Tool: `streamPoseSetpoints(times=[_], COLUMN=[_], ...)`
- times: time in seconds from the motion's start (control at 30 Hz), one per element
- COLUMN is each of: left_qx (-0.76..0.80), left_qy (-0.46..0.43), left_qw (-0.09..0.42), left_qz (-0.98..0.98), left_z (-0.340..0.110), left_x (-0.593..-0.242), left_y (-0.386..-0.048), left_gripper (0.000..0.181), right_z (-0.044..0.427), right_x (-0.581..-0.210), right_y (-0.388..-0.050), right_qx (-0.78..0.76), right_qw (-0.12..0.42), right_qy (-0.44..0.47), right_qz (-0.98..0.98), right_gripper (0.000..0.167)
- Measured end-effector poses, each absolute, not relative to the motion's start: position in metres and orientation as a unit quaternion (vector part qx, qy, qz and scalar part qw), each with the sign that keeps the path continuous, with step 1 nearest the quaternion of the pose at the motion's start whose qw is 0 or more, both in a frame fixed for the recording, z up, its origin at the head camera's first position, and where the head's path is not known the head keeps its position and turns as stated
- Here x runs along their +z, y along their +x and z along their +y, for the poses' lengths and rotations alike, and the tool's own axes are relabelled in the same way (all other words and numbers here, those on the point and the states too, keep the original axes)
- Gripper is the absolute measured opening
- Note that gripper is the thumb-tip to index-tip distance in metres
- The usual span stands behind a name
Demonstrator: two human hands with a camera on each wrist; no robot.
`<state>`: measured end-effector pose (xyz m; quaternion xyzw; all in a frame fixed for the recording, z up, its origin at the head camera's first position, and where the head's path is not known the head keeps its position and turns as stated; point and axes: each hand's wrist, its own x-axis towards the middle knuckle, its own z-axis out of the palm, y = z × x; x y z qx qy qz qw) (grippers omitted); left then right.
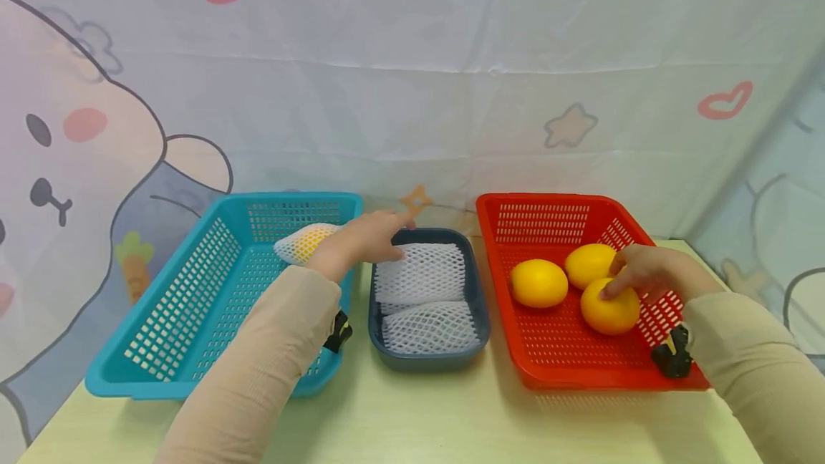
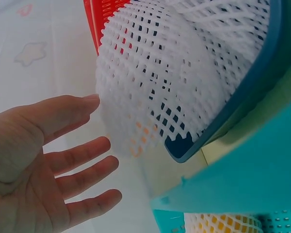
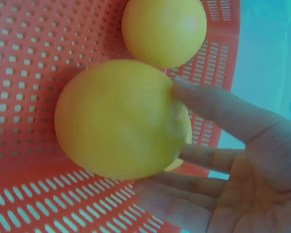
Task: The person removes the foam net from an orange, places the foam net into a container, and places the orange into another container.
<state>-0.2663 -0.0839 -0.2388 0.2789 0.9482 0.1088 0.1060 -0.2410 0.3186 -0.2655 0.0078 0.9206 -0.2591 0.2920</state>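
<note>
In the red basket (image 1: 531, 371), my right hand (image 1: 651, 272) holds a round yellow-orange fruit, which looks like an orange (image 1: 609, 310), between thumb and fingers. The right wrist view shows the thumb against the orange's (image 3: 116, 121) dimpled end and fingers beneath it. Two more yellow fruits (image 1: 538, 283) lie beside it. My left hand (image 1: 364, 238) hovers over the left rim of a dark grey-blue bin (image 1: 428, 362) of white foam net sleeves (image 1: 422, 274). In the left wrist view its fingers are spread and nearly straight, with the thumb tip close to a sleeve (image 2: 155, 73); contact is unclear.
A teal basket (image 1: 213, 292) stands left of the bin, holding a yellow fruit in a foam net (image 1: 308, 242) near its back right. All three containers rest on a pale table (image 1: 419, 414). Behind hangs a printed cloth (image 1: 412, 92).
</note>
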Motion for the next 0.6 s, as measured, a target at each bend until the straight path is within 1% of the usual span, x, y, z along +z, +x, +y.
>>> streamPoseSetpoints(times=[0.1,0.3,0.47,0.6], left_qx=[0.106,0.104,0.105,0.101], left_qy=[0.282,0.278,0.278,0.279], left_qw=[0.102,0.102,0.104,0.101], left_qz=[0.948,0.949,0.949,0.95], left_z=[-0.085,-0.086,-0.087,-0.089], left_x=[-0.238,-0.241,-0.242,-0.24], left_y=[-0.266,-0.269,-0.27,-0.269], left_gripper=[0.047,0.048,0.048,0.048], right_z=[0.322,0.328,0.333,0.341], right_x=[-0.264,-0.258,-0.253,-0.249], right_y=[-0.24,-0.24,-0.241,-0.241], right_qx=[-0.253,-0.254,-0.271,-0.268], right_qw=[0.285,0.268,0.251,0.214], right_qy=[0.0,-0.024,-0.038,-0.051], right_qz=[0.924,0.929,0.929,0.938], right_gripper=[0.077,0.085,0.08,0.076])
